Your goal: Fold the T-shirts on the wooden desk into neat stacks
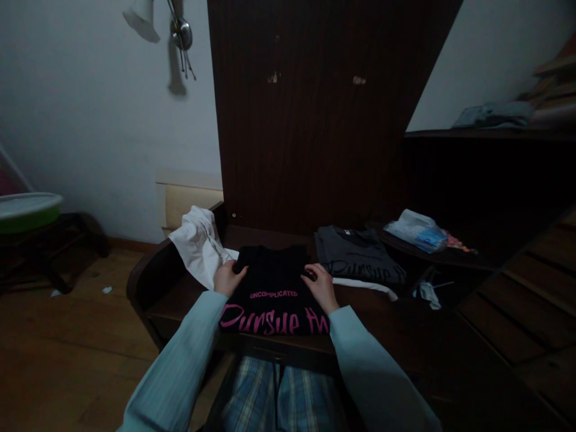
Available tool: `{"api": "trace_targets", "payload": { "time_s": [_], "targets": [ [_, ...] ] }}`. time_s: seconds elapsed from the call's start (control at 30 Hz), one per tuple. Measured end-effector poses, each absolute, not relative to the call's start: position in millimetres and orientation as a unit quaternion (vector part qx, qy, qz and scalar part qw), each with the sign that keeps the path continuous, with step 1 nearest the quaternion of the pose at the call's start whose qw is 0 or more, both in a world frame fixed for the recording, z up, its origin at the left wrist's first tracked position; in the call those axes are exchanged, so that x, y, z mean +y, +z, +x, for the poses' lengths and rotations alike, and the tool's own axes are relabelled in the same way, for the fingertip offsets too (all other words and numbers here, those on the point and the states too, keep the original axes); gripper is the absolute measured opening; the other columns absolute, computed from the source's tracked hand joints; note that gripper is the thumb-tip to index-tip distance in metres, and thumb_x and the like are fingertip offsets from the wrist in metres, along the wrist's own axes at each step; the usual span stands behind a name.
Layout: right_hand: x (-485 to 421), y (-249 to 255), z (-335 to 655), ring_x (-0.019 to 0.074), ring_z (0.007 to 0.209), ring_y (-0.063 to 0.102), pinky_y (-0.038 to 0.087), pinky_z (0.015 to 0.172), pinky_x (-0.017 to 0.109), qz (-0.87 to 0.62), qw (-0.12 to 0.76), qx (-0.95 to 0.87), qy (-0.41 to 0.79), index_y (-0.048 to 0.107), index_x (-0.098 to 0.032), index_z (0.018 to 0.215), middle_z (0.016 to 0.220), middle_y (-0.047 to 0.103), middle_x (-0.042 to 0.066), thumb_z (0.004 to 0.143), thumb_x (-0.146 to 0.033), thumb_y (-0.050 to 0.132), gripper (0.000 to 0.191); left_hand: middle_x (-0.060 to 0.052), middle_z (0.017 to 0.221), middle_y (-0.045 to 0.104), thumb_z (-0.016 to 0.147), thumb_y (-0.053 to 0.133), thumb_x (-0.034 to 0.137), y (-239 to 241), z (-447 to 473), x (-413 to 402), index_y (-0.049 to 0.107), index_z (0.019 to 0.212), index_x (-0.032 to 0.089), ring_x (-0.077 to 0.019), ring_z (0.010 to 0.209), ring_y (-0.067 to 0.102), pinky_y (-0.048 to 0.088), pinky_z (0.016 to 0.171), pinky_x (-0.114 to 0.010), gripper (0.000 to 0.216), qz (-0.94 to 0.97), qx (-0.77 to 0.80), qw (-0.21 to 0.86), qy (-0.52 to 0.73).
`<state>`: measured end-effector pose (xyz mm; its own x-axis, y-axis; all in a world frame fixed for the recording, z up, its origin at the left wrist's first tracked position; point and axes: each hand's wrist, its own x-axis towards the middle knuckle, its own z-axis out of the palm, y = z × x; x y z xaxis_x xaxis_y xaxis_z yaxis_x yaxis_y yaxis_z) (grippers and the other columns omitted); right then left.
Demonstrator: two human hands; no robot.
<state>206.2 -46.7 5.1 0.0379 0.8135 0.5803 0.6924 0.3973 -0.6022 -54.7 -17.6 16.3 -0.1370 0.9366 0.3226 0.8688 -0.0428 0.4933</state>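
A black T-shirt, folded into a rough rectangle with pink lettering, lies flat on the dark wooden dressing table in front of me. My left hand grips its left edge, the thumb on top of the cloth and the other fingers partly hidden. At the opposite edge, my right hand pinches the fabric between thumb and fingers. Right of the black shirt rests a folded dark grey T-shirt with black lettering. A crumpled white cloth hangs over the table's left armrest, close to my left hand.
A plastic packet sits on a low shelf at the right. Folded clothing lies on a higher shelf. To the left, a green tub with a pale lid stands on a dark stool. A lamp is mounted on the wall.
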Motion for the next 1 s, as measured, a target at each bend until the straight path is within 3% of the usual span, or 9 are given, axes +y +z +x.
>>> {"api": "trace_targets", "payload": {
  "time_s": [0.1, 0.27, 0.4, 0.6, 0.73, 0.83, 1.0],
  "targets": [
    [-49, 7, 200, 0.0173, 0.084, 0.053, 0.042, 0.075, 0.029, -0.447, 0.479, -0.746, 0.123, 0.061, -0.018, 0.069, 0.080, 0.058, 0.004, 0.063, -0.010, 0.053, 0.014, -0.005, 0.072, 0.063, 0.069, 0.052, 0.042, 14, -53, -16, 0.056, 0.076, 0.016, -0.0199, 0.072, 0.061, 0.043, 0.064, -0.026, 0.026, 0.645, 0.675, 0.077, 0.348],
    [-49, 6, 195, 0.0185, 0.102, 0.050, 0.036, 0.090, 0.032, -0.386, 0.435, -0.773, 0.253, 0.061, -0.018, 0.067, 0.106, 0.056, 0.005, 0.058, -0.007, 0.054, 0.015, 0.000, 0.064, 0.056, 0.064, 0.055, 0.035, 13, -53, -13, 0.046, 0.068, 0.019, -0.0178, 0.067, 0.058, 0.044, 0.062, -0.028, 0.018, 0.636, 0.626, 0.169, 0.419],
    [-50, 10, 194, 0.0189, 0.106, 0.048, 0.031, 0.095, 0.033, -0.372, 0.440, -0.760, 0.301, 0.060, -0.018, 0.066, 0.104, 0.058, 0.005, 0.056, -0.005, 0.051, 0.019, 0.004, 0.064, 0.053, 0.056, 0.059, 0.027, 14, -54, -12, 0.042, 0.070, 0.020, -0.0159, 0.067, 0.056, 0.045, 0.065, -0.028, 0.023, 0.618, 0.573, 0.243, 0.480],
    [-46, 4, 195, 0.0181, 0.088, 0.056, 0.041, 0.084, 0.032, -0.416, 0.527, -0.639, 0.376, 0.059, -0.018, 0.076, 0.087, 0.062, 0.002, 0.055, -0.015, 0.058, 0.022, 0.002, 0.076, 0.062, 0.052, 0.067, 0.028, 18, -60, -15, 0.048, 0.095, 0.019, -0.0174, 0.072, 0.060, 0.048, 0.066, -0.028, 0.048, 0.519, 0.482, 0.441, 0.551],
    [-43, 0, 200, 0.0195, 0.082, 0.060, 0.045, 0.077, 0.033, -0.467, 0.579, -0.481, 0.464, 0.057, -0.018, 0.085, 0.084, 0.065, 0.003, 0.056, -0.033, 0.066, 0.034, -0.001, 0.081, 0.065, 0.049, 0.071, 0.029, 21, -64, -15, 0.055, 0.090, 0.017, -0.0175, 0.074, 0.061, 0.048, 0.069, -0.027, 0.046, 0.427, 0.436, 0.540, 0.579],
    [-43, -2, 204, 0.0205, 0.078, 0.061, 0.047, 0.073, 0.034, -0.496, 0.537, -0.458, 0.506, 0.058, -0.015, 0.083, 0.081, 0.066, 0.005, 0.058, -0.042, 0.066, 0.037, -0.001, 0.078, 0.066, 0.051, 0.071, 0.028, 17, -64, -12, 0.058, 0.088, 0.017, -0.0164, 0.070, 0.062, 0.049, 0.067, -0.026, 0.041, 0.392, 0.445, 0.569, 0.571],
    [-49, -10, 214, 0.0195, 0.078, 0.061, 0.048, 0.071, 0.031, -0.578, 0.496, -0.492, 0.422, 0.056, -0.016, 0.092, 0.081, 0.065, 0.004, 0.053, -0.040, 0.072, 0.048, -0.003, 0.089, 0.066, 0.057, 0.070, 0.034, 9, -67, -9, 0.058, 0.101, 0.020, -0.0188, 0.083, 0.062, 0.049, 0.073, -0.027, 0.048, 0.425, 0.495, 0.520, 0.551]
  ]
}}
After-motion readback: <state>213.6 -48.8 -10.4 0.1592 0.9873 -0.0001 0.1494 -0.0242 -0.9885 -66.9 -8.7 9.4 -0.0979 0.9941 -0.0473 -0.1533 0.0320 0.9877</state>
